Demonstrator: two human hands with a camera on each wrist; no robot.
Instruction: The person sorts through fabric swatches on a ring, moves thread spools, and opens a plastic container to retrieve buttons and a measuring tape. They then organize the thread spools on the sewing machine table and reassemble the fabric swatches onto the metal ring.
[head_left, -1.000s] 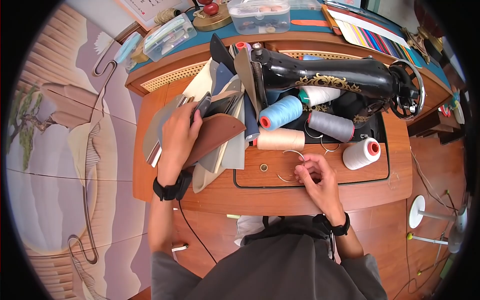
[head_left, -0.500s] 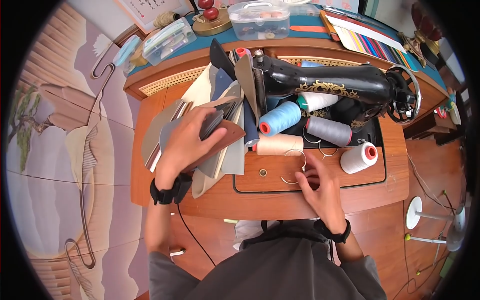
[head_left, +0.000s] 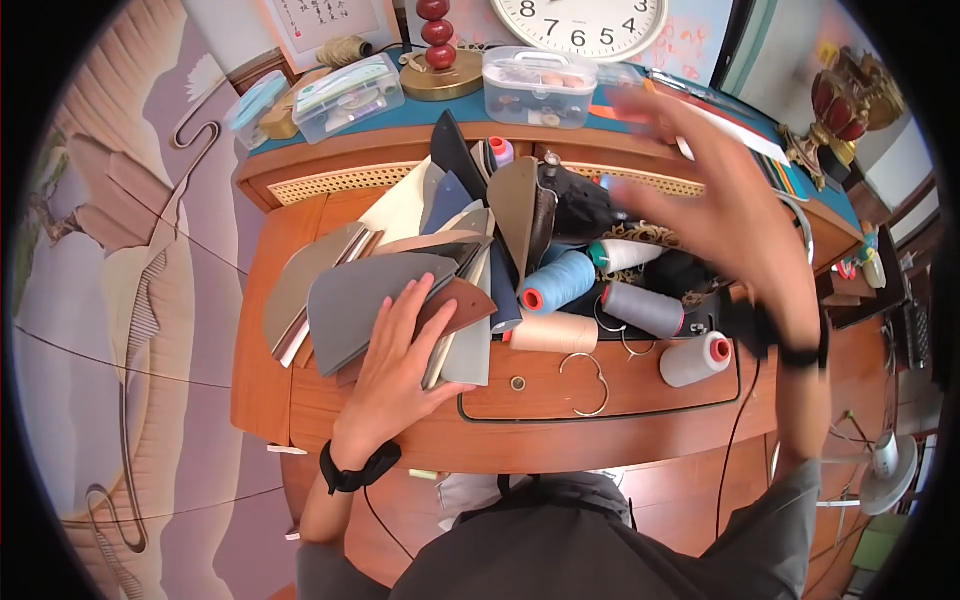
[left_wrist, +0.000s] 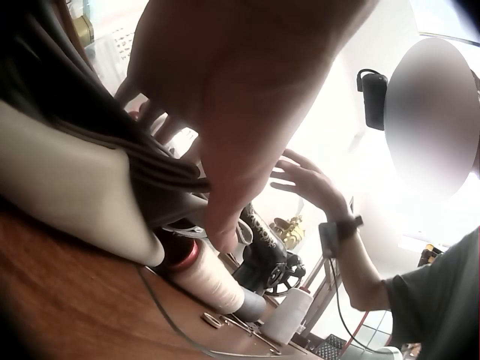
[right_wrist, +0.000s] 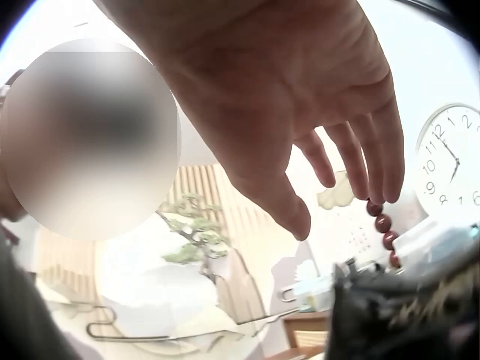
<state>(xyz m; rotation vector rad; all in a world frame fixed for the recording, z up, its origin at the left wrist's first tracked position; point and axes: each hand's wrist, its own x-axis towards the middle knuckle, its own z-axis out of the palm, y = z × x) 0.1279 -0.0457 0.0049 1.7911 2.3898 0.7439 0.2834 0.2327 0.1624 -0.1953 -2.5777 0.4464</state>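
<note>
My left hand (head_left: 395, 370) rests with spread fingers on a pile of leather pieces, touching a grey piece (head_left: 365, 300) and a brown one (head_left: 470, 306). In the left wrist view the same hand (left_wrist: 232, 97) lies over dark stacked sheets (left_wrist: 150, 161). Raised above the black sewing machine (head_left: 580, 205), my right hand (head_left: 725, 195) is blurred, its fingers extended and nothing in them. The right wrist view shows that hand (right_wrist: 300, 97) with fingers loosely spread. An open metal ring (head_left: 603, 380) lies on the wooden tabletop.
Blue (head_left: 560, 281), grey (head_left: 645, 309), peach (head_left: 555, 332) and white (head_left: 695, 360) thread spools lie about the machine. A small round ring (head_left: 517, 383) is on the table. Behind stand clear plastic boxes (head_left: 540, 95), a red-beaded stand (head_left: 440, 75) and a clock (head_left: 580, 20).
My right hand has let go of the metal ring and risen up and right over the machine. My left hand has moved down onto the pile, where a grey piece now lies on top.
</note>
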